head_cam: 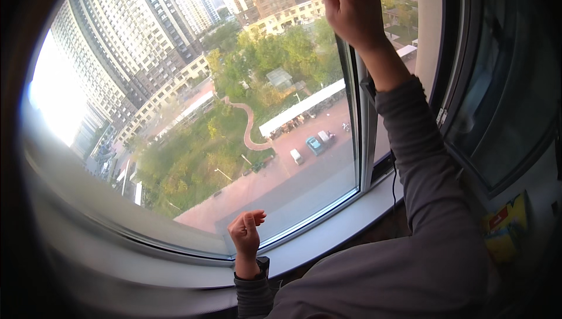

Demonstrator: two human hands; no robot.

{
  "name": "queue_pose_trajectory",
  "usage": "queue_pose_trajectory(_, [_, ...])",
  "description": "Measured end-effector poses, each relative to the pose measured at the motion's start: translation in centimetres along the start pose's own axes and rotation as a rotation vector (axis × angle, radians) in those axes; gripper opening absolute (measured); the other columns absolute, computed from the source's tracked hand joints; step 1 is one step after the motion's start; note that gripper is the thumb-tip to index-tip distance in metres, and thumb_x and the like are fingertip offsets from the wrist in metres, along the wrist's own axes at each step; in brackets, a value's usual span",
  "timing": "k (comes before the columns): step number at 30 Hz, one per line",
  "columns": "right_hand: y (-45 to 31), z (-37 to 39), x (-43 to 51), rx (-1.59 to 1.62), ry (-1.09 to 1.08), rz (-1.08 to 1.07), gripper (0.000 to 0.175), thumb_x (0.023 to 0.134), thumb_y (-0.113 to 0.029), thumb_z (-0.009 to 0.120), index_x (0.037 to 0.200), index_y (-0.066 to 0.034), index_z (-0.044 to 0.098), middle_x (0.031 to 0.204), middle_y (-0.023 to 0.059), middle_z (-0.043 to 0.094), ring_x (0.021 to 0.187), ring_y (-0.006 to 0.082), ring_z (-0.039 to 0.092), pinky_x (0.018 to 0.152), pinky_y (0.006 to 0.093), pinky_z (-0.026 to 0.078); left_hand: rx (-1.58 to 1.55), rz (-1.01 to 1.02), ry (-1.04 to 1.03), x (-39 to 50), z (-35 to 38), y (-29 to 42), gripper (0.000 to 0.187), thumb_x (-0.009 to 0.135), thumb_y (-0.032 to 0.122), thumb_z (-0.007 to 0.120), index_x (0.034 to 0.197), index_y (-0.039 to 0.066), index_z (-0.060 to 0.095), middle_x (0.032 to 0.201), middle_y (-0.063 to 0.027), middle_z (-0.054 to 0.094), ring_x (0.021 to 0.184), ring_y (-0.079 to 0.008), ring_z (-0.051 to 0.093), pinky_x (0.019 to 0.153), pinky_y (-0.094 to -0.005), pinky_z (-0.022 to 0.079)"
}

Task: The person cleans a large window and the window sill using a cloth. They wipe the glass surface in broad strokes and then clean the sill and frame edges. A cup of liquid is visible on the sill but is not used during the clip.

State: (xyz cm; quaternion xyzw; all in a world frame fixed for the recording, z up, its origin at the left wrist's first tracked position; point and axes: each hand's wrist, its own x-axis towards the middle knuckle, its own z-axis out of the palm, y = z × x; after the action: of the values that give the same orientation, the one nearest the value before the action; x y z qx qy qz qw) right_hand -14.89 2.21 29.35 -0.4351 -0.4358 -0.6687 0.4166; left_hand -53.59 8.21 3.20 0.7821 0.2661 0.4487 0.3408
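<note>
My left hand (246, 233) is low in the view, in front of the window pane (316, 200) near its lower corner. Its fingers are loosely bent, and I see nothing in them. A dark band with a small device (263, 264) is on that wrist. My right hand (351, 9) is raised at the top edge, in front of the upright window frame (365, 143). The picture's edge cuts off its fingers, so whatever they touch or hold is hidden. A dark window handle (368, 88) shows beside my right wrist.
A white sill (338, 226) runs below the glass. A thin black cable (394, 183) hangs over it. At right stands a swung-in window sash (505, 99), with a yellow packet (505, 222) below it. Buildings, trees and parked vehicles lie far below outside.
</note>
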Motion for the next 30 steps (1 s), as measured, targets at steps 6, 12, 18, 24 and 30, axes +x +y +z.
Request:
queue_pose_trajectory(6, [-7.1, -3.0, -2.8, 0.137, -0.196, 0.161, 0.038, 0.087, -0.016, 0.064, 0.125, -0.0165, 0.061, 0.129, 0.0088, 0.052, 0.12, 0.0425, 0.047, 0.097, 0.0538, 0.041, -0.044, 0.041, -0.047, 1.5, -2.8, 3.3, 0.041, 0.103, 0.023, 0.044, 0.083, -0.004, 0.069, 0.071, -0.0102, 0.068, 0.061, -0.0156, 0.065, 0.059, -0.0268, 0.053])
queue_pose_trajectory(12, [-14.7, -9.8, -9.8, 0.29, -0.508, 0.274, 0.038, 0.086, -0.006, 0.063, 0.124, -0.012, 0.062, 0.125, 0.0095, 0.055, 0.117, 0.0397, 0.048, 0.101, 0.0553, 0.037, -0.032, 0.084, -0.176, 4.6, -6.0, 9.4, 0.037, 0.102, 0.019, 0.045, 0.084, -0.003, 0.07, 0.073, -0.0103, 0.068, 0.063, -0.0165, 0.066, 0.061, -0.027, 0.054])
queue_pose_trajectory(18, [-15.3, -5.7, 3.2, 0.499, -0.208, 0.392, 0.044, 0.087, -0.006, 0.065, 0.129, -0.0043, 0.054, 0.125, 0.0214, 0.049, 0.116, 0.0398, 0.05, 0.1, 0.0493, 0.038, 0.023, 0.332, -0.198, 9.5, -8.3, 17.0, 0.027, 0.098, 0.013, 0.049, 0.087, -0.001, 0.07, 0.076, -0.0119, 0.068, 0.07, -0.0233, 0.066, 0.065, -0.0309, 0.052])
queue_pose_trajectory(24, [-9.0, 1.7, 18.4, 0.751, 0.08, 0.219, 0.038, 0.089, -0.01, 0.063, 0.127, -0.0064, 0.056, 0.126, 0.02, 0.056, 0.121, 0.039, 0.052, 0.097, 0.0471, 0.046, 0.048, 0.496, -0.159, 12.6, -3.9, 21.6, 0.043, 0.102, 0.029, 0.044, 0.089, -0.003, 0.069, 0.083, -0.0144, 0.069, 0.078, -0.0273, 0.066, 0.071, -0.0339, 0.05])
queue_pose_trajectory(30, [-9.7, 0.8, 13.2, 0.741, 0.106, 0.364, 0.036, 0.091, -0.012, 0.06, 0.126, -0.0063, 0.057, 0.13, 0.0206, 0.054, 0.127, 0.0388, 0.047, 0.102, 0.0457, 0.042, 0.206, 0.662, 0.094, 14.3, 0.4, 22.8, 0.041, 0.101, 0.025, 0.038, 0.121, -0.003, 0.06, 0.12, -0.0208, 0.061, 0.116, -0.0334, 0.056, 0.099, -0.0421, 0.043])
